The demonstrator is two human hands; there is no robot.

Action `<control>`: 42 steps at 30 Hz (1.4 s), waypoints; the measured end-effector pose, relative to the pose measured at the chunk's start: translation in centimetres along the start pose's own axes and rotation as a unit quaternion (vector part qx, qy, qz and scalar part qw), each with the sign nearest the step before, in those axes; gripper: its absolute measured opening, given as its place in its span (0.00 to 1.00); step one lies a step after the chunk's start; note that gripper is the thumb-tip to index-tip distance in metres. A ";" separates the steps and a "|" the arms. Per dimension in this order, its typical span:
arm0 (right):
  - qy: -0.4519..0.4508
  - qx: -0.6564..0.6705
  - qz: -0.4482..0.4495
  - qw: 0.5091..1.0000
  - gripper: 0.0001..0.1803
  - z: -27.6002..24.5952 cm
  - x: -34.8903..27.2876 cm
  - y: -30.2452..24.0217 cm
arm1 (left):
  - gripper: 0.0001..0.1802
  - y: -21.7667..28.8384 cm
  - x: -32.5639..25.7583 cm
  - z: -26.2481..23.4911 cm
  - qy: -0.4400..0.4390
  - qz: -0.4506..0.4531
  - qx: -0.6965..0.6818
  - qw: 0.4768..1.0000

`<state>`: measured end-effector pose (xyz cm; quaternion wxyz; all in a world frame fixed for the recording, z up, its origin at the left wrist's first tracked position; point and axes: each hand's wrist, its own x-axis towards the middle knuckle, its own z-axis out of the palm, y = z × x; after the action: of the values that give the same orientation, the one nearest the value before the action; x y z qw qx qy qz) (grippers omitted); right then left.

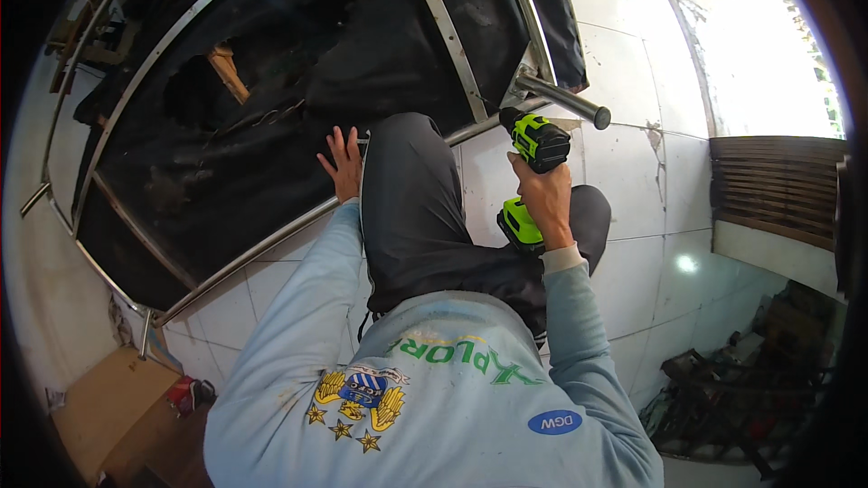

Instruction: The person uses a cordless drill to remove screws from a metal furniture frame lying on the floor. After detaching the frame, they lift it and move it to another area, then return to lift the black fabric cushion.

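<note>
Nearest to us lies the pale blue sweatshirt (452, 330), with a printed crest on its front; beyond it we see dark trousers (411, 208), both knees bent, the left one overlapping the near edge of a metal frame; our right hand (547, 194) is wrapped round the grip of a green-and-black cordless drill (540, 143), its battery base showing below the wrist side; the drill sits over the tiled floor (624, 289), just beside the frame's near rail, its nose aimed up and to the left; whether its bit touches the metal we cannot tell. Our left hand (344, 167) is spread wide, fingers apart, beside the left knee and over the black sheet (389, 63); how firmly it presses, we cannot tell.

Farther out, the metal frame (443, 23) spans the black sheet with curved rails and crossbars; a short tubular leg (565, 99) juts right, just past the drill; the sheet has ragged holes, and through one we see a piece of wood (229, 72). At lower left lie a brown board (113, 393) and a red object (185, 395); away to the right stand a slatted panel (773, 181) and a glaring bright opening (768, 63).
</note>
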<state>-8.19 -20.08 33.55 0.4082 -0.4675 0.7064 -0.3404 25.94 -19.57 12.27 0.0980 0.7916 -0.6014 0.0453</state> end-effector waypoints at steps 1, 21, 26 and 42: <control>0.009 -0.010 0.004 1.000 0.13 -0.1 -0.1 0.1 | 0.33 0.6 -0.1 -0.2 -0.021 0.001 -0.018 1.000; -0.016 0.002 0.030 0.999 0.12 1.3 0.8 -1.6 | 0.25 -1.6 0.5 -2.7 -0.002 -0.025 -0.233 0.972; -0.009 0.215 0.144 0.966 0.12 0.5 1.1 -1.2 | 0.15 -0.3 1.9 -8.0 0.193 -0.161 -0.424 0.870; -0.025 0.151 0.081 0.985 0.12 0.2 1.9 -0.1 | 0.23 25.1 8.6 -16.3 -0.088 0.358 -0.598 0.712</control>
<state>-8.41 -21.94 33.04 0.5177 -0.3496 0.6723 -0.3972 4.92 -30.72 32.35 0.4742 0.2938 -0.7469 -0.3619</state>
